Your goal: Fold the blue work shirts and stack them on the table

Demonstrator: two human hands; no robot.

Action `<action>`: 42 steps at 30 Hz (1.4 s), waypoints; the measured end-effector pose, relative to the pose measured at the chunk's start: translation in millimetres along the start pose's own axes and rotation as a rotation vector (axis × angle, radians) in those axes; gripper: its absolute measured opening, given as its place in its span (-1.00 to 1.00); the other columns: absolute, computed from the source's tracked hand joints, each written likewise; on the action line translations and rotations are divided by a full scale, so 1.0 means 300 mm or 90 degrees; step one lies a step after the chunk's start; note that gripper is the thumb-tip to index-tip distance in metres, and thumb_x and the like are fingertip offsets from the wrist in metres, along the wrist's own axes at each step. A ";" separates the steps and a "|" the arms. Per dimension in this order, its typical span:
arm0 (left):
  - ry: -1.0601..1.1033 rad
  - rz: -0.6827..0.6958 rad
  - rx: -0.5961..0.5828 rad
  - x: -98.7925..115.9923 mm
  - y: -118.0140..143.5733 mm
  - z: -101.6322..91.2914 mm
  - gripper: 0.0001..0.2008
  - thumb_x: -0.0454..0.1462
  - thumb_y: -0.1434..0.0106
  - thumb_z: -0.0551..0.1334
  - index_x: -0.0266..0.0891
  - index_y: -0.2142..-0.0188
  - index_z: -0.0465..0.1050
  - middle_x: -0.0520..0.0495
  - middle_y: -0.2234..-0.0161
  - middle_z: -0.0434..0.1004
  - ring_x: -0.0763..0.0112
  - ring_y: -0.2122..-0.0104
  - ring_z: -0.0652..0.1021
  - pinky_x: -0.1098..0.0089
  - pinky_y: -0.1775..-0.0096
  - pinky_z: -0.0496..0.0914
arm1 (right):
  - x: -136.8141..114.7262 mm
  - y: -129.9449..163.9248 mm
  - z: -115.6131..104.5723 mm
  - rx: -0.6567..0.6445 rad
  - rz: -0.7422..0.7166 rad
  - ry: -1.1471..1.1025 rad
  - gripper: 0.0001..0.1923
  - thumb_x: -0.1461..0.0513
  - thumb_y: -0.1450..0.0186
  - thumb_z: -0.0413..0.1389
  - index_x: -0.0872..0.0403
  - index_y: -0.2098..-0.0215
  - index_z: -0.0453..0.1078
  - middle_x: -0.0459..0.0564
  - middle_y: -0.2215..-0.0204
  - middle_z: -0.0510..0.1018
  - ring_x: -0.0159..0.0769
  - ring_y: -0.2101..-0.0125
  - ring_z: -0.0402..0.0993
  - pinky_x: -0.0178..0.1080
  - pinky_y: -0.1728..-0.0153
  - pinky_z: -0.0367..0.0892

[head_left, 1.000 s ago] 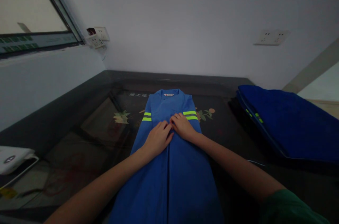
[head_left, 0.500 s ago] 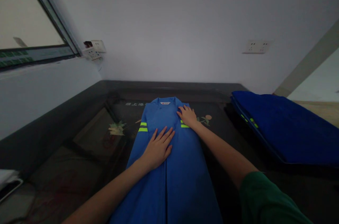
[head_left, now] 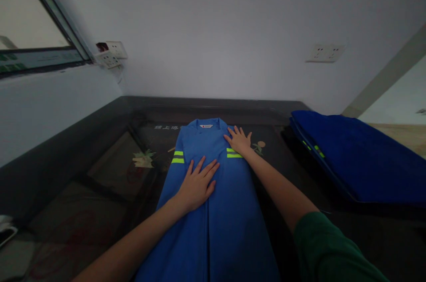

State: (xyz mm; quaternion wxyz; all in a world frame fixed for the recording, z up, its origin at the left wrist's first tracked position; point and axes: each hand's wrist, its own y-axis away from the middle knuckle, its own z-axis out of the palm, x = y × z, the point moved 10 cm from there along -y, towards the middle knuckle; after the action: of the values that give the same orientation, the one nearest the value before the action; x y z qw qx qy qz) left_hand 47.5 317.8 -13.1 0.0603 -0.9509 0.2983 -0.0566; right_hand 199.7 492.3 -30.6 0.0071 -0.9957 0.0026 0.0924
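Hands flat on blue garment (head_left: pixel 213 211): left hand (head_left: pixel 197 184) mid, right hand (head_left: pixel 240 141) near collar.

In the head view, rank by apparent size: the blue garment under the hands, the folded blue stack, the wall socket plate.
1. blue garment, though it lies nearest the camera
2. folded blue stack
3. wall socket plate, clearly smallest

walls (head_left: pixel 213 29) white | window (head_left: pixel 29 37) left | sockets (head_left: pixel 325 52) right | light dim
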 end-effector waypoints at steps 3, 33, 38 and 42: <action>0.003 0.000 -0.001 0.001 0.000 -0.001 -0.46 -0.20 -0.35 -0.03 -0.05 -0.31 -0.01 0.05 -0.31 0.05 0.07 -0.31 0.00 -0.18 -0.23 -0.05 | 0.018 -0.014 0.000 0.005 0.022 -0.017 -0.36 -0.15 -0.37 -0.32 -0.15 -0.34 -0.06 -0.05 -0.36 -0.09 0.10 -0.32 -0.30 0.43 -0.13 -0.34; 0.014 -0.009 -0.026 0.003 -0.005 0.004 -0.44 -0.18 -0.36 -0.05 -0.09 -0.33 -0.07 -0.02 -0.33 -0.04 0.09 -0.32 -0.03 -0.22 -0.22 -0.15 | -0.146 0.106 0.005 -0.055 -0.132 0.003 -0.35 -0.14 -0.38 -0.29 -0.12 -0.36 -0.11 0.04 -0.37 -0.16 0.01 -0.33 -0.31 0.27 -0.20 -0.26; 0.031 -0.032 -0.043 0.006 -0.005 0.006 -0.47 -0.14 -0.37 -0.04 -0.02 -0.31 -0.02 0.01 -0.32 0.00 0.11 -0.32 -0.04 -0.25 -0.21 -0.17 | -0.138 0.106 0.008 -0.030 -0.122 -0.012 -0.39 -0.11 -0.38 -0.23 -0.17 -0.34 -0.05 0.01 -0.36 -0.09 0.02 -0.32 -0.24 0.27 -0.19 -0.22; 0.096 -0.057 -0.023 -0.037 -0.014 -0.020 -0.46 -0.05 -0.39 -0.08 -0.01 -0.32 -0.08 -0.03 -0.34 -0.07 0.13 -0.32 -0.01 -0.20 -0.22 -0.10 | -0.128 0.135 -0.094 0.082 -0.126 -0.053 -0.44 -0.03 -0.41 -0.23 -0.09 -0.32 0.03 0.01 -0.33 0.01 -0.06 -0.32 -0.18 0.17 -0.22 -0.15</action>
State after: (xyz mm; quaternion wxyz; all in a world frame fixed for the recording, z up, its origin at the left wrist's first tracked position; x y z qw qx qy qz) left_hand 39.8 327.2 -7.4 0.0178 -0.9572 0.2605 -0.1248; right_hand 166.9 451.6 3.6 0.0805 -0.9839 -0.0897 0.1322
